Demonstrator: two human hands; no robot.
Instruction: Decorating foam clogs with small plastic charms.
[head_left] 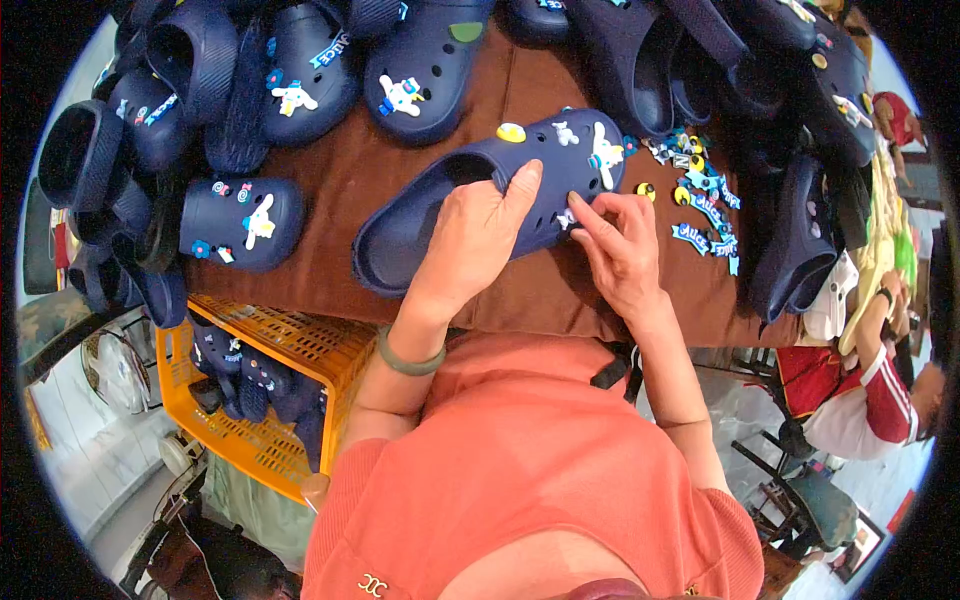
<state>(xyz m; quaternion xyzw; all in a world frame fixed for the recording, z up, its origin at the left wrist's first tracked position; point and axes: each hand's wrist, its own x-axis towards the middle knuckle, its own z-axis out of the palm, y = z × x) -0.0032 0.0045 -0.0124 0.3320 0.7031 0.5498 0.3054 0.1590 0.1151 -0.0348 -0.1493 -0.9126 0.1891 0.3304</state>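
Observation:
A navy blue clog (548,178) lies tilted on the brown cloth in front of me, its toe toward the far right. My left hand (472,240) is closed round the clog's upper, thumb on top and the other fingers hidden. At the near side of the toe, my right hand (622,240) pinches with thumb and forefinger at a small pale shoe charm (566,218) by one of the holes. A large white character charm (605,152), a grey one (566,133) and a yellow-and-white one (510,132) sit on the upper.
Loose blue, yellow and white charms (705,205) lie right of the clog on the brown cloth (330,200). Other navy clogs (300,75) crowd the back and both sides. An orange basket (290,325) with clogs stands below left. Another person (870,405) sits at the right.

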